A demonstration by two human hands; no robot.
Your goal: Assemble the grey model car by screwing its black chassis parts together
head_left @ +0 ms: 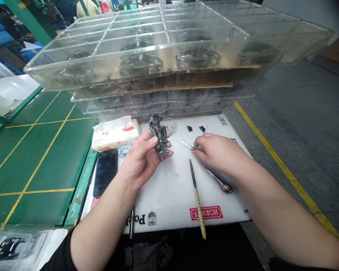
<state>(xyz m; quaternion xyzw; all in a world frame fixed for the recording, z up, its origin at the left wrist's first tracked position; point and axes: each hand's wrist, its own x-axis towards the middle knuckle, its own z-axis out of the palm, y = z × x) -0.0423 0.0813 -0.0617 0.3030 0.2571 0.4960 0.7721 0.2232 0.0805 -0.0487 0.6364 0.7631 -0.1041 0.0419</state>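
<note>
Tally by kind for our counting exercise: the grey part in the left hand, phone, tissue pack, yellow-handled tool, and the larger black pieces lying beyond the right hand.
Grey part: 1
Phone: 1
Tissue pack: 1
Yellow-handled tool: 1
Larger black pieces: 2
Total: 6

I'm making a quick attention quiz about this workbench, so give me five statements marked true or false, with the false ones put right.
1. The left hand holds a grey part. True.
2. The right hand touches the phone. False: it touches a slim metal tool.
3. The tool with the yellow-wrapped handle sticks out past the near edge of the white work surface. True.
4. The two small dark pieces lie in the left hand. False: they lie on the white work surface.
5. The clear trays are stacked. True.
</note>
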